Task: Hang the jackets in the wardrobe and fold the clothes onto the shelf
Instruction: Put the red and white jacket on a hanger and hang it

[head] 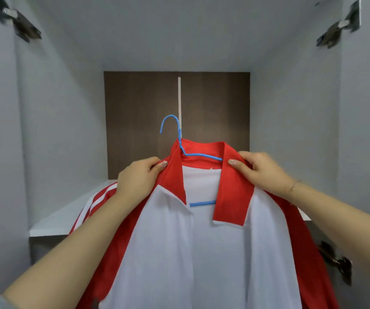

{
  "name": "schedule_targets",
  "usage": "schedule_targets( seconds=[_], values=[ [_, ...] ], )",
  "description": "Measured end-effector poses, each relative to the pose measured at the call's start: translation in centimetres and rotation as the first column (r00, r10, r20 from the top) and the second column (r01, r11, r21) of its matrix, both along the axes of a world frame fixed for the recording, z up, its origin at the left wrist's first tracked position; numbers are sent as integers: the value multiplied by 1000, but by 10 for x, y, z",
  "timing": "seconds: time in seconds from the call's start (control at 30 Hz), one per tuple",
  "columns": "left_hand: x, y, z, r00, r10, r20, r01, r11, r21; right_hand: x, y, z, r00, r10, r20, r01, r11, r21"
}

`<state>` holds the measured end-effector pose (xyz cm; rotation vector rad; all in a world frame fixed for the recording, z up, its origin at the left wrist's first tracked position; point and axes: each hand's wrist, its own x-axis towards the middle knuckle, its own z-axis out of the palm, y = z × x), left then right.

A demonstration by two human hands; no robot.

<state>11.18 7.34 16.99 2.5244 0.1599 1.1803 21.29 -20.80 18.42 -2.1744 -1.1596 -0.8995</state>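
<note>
Wardrobe (68, 108) interior, jacket (201, 253) gripped between hands, seemingly unhung

I have both bare forearms reaching up and away from me, converging toward the middle of the view. My left hand (138, 177) is raised at centre left, fingers curled over and thumb pinched against them, a closed grip with knuckles toward me. My right hand (262, 169) sits level with it at centre right, likewise pinching, thumb nail facing me. A thin bracelet (294, 186) circles my right wrist.
</note>
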Motion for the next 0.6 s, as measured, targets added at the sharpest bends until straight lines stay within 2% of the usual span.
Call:
schedule_targets(
  seconds=[0.1,0.17,0.23,0.33,0.47,0.53,0.6],
  values=[
    [65,5,29,992,91,86,-95,994,47,71,10,24,987,-133,96,124,988,92],
    [109,9,47,984,150,101,-155,987,50,119,19,43,993,-117,16,114,985,130],
    [154,17,51,984,177,22,-177,984,25,163,31,48,993,-97,-73,105,988,113],
    [214,30,33,975,191,-110,-193,981,-11,226,48,30,979,-138,-151,142,990,14],
    [271,44,2,960,184,-211,-195,980,-32,286,60,9,947,-136,-291,122,990,-67],
    [287,54,-12,950,165,-264,-187,980,-62,302,70,-4,943,-170,-285,136,981,-137],
    [295,63,-26,936,165,-310,-197,977,-75,310,79,-23,942,-236,-238,164,944,-286]
  ],
)
